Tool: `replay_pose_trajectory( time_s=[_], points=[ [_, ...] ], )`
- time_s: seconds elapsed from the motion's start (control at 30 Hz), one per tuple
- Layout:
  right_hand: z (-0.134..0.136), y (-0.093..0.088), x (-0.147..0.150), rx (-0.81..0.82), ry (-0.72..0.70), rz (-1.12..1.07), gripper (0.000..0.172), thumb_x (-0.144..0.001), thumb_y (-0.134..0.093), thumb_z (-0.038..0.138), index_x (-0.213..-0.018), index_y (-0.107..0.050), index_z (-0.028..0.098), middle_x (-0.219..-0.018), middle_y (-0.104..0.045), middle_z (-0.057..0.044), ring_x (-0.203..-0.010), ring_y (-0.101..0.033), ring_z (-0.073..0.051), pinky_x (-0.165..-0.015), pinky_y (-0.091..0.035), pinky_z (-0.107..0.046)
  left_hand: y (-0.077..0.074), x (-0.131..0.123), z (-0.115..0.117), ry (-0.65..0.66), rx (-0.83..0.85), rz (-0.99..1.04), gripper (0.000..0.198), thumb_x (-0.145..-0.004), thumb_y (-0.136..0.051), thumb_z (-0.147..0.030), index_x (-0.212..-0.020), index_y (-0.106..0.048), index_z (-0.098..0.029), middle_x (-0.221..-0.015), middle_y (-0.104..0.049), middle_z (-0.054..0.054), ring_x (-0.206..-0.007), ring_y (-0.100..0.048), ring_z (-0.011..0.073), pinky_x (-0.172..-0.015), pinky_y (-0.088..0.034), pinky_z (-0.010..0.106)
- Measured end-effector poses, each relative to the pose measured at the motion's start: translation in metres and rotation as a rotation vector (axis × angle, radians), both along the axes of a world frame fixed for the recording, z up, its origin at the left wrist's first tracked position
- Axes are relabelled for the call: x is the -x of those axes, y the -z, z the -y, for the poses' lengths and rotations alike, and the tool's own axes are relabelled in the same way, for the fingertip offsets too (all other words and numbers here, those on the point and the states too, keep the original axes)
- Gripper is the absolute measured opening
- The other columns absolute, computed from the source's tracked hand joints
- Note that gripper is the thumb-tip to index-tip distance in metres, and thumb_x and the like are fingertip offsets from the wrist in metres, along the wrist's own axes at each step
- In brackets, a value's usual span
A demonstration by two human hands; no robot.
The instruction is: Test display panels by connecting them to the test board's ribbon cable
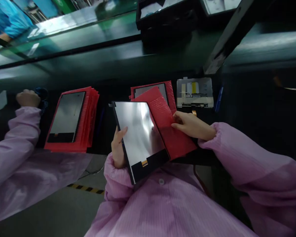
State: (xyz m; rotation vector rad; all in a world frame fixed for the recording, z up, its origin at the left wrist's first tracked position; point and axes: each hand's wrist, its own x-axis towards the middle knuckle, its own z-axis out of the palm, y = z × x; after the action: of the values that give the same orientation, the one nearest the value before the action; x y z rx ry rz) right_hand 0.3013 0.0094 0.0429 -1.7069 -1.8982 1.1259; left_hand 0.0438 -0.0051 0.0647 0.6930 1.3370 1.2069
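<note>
My left hand [118, 148] grips a display panel [138, 131] by its left edge, thumb on the shiny silver face. A black strip with a small gold connector [144, 163] runs along the panel's lower end. To the right, my right hand [191, 125] pinches a red plastic sheet [167, 131] between thumb and fingers. Part of that sheet is hidden behind the panel. Behind both lies another panel [166, 90] on red wrapping [172, 95], partly covered by the sheet.
A stack of red sheets [88, 131] with a panel [68, 112] on top lies at left, near a co-worker's hand [28, 98]. A metal-backed module [194, 92] and a blue pen [219, 98] are at right. A grey post [227, 39] and dark bin [167, 16] stand beyond.
</note>
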Motion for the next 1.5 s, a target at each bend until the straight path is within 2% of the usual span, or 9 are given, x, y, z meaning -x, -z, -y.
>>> replay_pose_trajectory(
  time_s=[0.13,0.33,0.5,0.67,0.8,0.93,1.1,1.27,1.5],
  points=[
    [0.003,0.009,0.000,0.061,0.063,-0.198,0.008,-0.079,-0.059,0.022,-0.078,-0.051,0.019,-0.074,-0.057,0.000,-0.067,-0.051,-0.015,-0.062,-0.037,-0.028,-0.012,0.009,-0.003,-0.157,0.224,0.129,0.028,-0.057,-0.066,-0.019,-0.085,-0.068,-0.021,-0.074,-0.073,-0.001,-0.068,-0.069,0.0204,-0.058,-0.059,0.029],
    [0.017,0.010,0.014,0.222,0.169,-0.591,0.018,-0.088,-0.049,0.039,-0.090,-0.050,0.021,-0.083,-0.059,0.001,-0.069,-0.055,-0.013,-0.060,-0.046,-0.025,-0.001,0.019,-0.010,-0.094,0.375,0.203,0.010,-0.060,-0.064,-0.026,-0.068,-0.064,-0.021,-0.069,-0.072,0.003,-0.067,-0.069,0.0248,-0.061,-0.059,0.037],
    [0.024,0.005,0.021,0.361,0.108,-0.824,0.040,-0.076,-0.069,0.046,-0.102,-0.059,0.017,-0.085,-0.066,-0.003,-0.077,-0.065,-0.017,-0.070,-0.054,-0.030,0.022,-0.011,-0.014,-0.062,0.315,0.190,0.018,-0.066,-0.064,-0.021,-0.084,-0.064,-0.019,-0.072,-0.069,0.000,-0.063,-0.066,0.0186,-0.067,-0.057,0.034],
    [0.021,0.012,0.018,0.284,0.181,-0.867,0.053,-0.075,-0.072,0.046,-0.117,-0.057,0.017,-0.093,-0.069,-0.005,-0.087,-0.067,-0.021,-0.079,-0.055,-0.035,0.030,-0.014,-0.018,0.038,-0.099,-0.008,0.040,-0.072,-0.065,-0.024,-0.112,-0.061,-0.021,-0.117,-0.067,0.006,-0.112,-0.062,0.0230,-0.098,-0.049,0.037],
    [0.011,0.023,0.015,0.148,0.238,-0.791,0.057,-0.078,-0.071,0.046,-0.123,-0.053,0.018,-0.111,-0.067,-0.008,-0.107,-0.062,-0.023,-0.095,-0.049,-0.040,0.040,0.008,-0.007,-0.022,-0.226,-0.262,0.051,-0.079,-0.065,-0.030,-0.128,-0.052,-0.026,-0.144,-0.048,0.007,-0.138,-0.039,0.0208,-0.116,-0.029,0.038],
    [0.004,0.023,0.012,0.080,0.192,-0.678,0.056,-0.077,-0.071,0.048,-0.120,-0.055,0.018,-0.113,-0.066,-0.010,-0.109,-0.060,-0.027,-0.096,-0.049,-0.045,0.051,0.018,0.023,0.310,-0.210,-0.671,0.062,-0.088,-0.055,-0.045,-0.143,-0.036,-0.023,-0.152,-0.036,0.012,-0.143,-0.030,0.0245,-0.120,-0.022,0.047],
    [0.015,0.019,0.016,-0.027,0.172,-0.395,0.054,-0.080,-0.064,0.045,-0.124,-0.052,0.016,-0.119,-0.061,-0.014,-0.112,-0.056,-0.032,-0.101,-0.042,-0.053,0.058,0.017,0.059,0.618,-0.383,-1.055,0.099,-0.077,-0.063,-0.063,-0.152,-0.012,-0.022,-0.157,-0.022,0.018,-0.147,-0.018,0.0332,-0.118,-0.022,0.057],
    [0.030,0.037,0.021,-0.429,0.168,0.179,0.065,-0.085,-0.046,0.049,-0.134,-0.046,0.005,-0.128,-0.049,-0.023,-0.121,-0.047,-0.039,-0.101,-0.039,-0.055,0.066,0.015,0.065,0.612,-0.439,-1.192,0.105,-0.074,-0.059,-0.069,-0.152,-0.011,-0.017,-0.154,-0.026,0.024,-0.145,-0.022,0.0357,-0.114,-0.027,0.061],
    [0.032,0.050,0.016,-0.436,0.091,0.162,0.074,-0.088,-0.038,0.061,-0.137,-0.045,0.005,-0.121,-0.055,-0.022,-0.113,-0.055,-0.035,-0.095,-0.048,-0.048,0.079,0.006,0.075,0.470,-0.458,-1.242,0.097,-0.068,-0.062,-0.073,-0.141,-0.040,-0.011,-0.141,-0.046,0.025,-0.139,-0.036,0.0374,-0.111,-0.038,0.058]
  ],
)
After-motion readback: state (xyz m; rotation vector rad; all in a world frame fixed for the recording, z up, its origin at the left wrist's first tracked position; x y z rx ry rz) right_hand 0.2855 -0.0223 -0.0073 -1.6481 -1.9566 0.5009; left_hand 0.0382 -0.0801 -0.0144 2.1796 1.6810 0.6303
